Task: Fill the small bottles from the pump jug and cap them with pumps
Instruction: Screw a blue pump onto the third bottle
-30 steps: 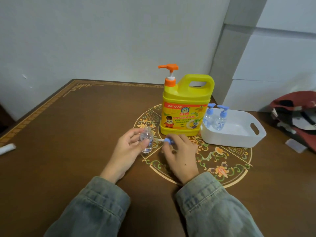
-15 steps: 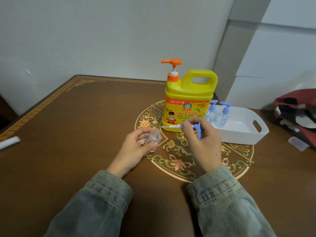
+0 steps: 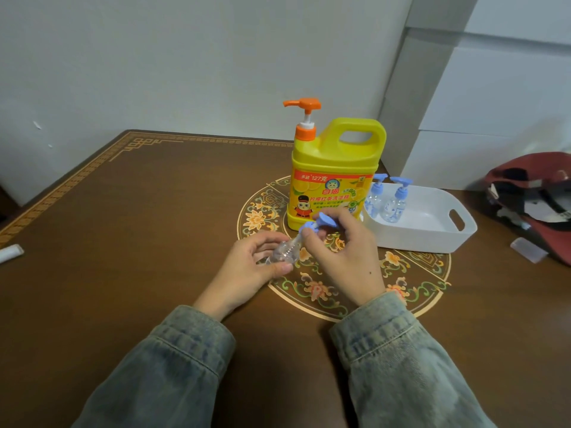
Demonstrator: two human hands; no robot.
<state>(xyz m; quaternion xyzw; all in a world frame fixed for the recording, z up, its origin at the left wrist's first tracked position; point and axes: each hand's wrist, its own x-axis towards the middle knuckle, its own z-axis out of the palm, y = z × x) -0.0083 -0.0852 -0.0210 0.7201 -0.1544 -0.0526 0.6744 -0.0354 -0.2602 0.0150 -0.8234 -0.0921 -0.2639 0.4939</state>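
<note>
A yellow pump jug with an orange pump head stands upright on the table's round ornament. In front of it my left hand grips a small clear bottle, tilted with its neck toward the right. My right hand pinches a blue pump cap at the bottle's neck, and the pump's tube reaches into the bottle. Two small bottles with blue pumps on stand upright in the left end of a white tray to the right of the jug.
The brown table meets a white wall at the back. A white stick-like object lies at the left edge. A dark red bag and a small clear packet lie at the far right.
My right hand lifted the blue pump cap off the table, swung it over and brought its tube into the neck of the bottle, which my left hand tilted toward it.
</note>
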